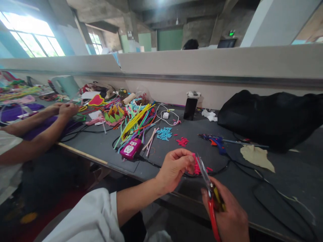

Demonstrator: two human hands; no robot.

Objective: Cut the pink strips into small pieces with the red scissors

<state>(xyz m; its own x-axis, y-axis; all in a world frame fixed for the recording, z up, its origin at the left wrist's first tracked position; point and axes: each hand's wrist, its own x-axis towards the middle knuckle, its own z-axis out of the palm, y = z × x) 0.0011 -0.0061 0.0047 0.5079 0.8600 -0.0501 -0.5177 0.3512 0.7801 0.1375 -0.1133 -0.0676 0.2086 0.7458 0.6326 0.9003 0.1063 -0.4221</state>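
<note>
My right hand (pixel 227 210) is wrapped round a pair of scissors (pixel 210 191) with red handles, the blades parted and pointing up and away from me. Close to the blade tips, my left hand (pixel 178 166) pinches a small pink strip (pixel 193 155), whose lower part is hidden by the fingers. Whether the blades touch the strip I cannot tell. Behind them lies a heap of short pink pieces (pixel 197 168). Farther back are a smaller pile of red-pink pieces (pixel 182 141) and a pile of blue pieces (pixel 164 133).
A purple power socket (pixel 131 149) lies left of my hands, beside bundled coloured stems (pixel 136 122). To the right are a blue glue gun (pixel 217 143), its black cable, a beige scrap (pixel 256 157) and a black bag (pixel 270 117). A co-worker's hands (pixel 62 110) are at the left.
</note>
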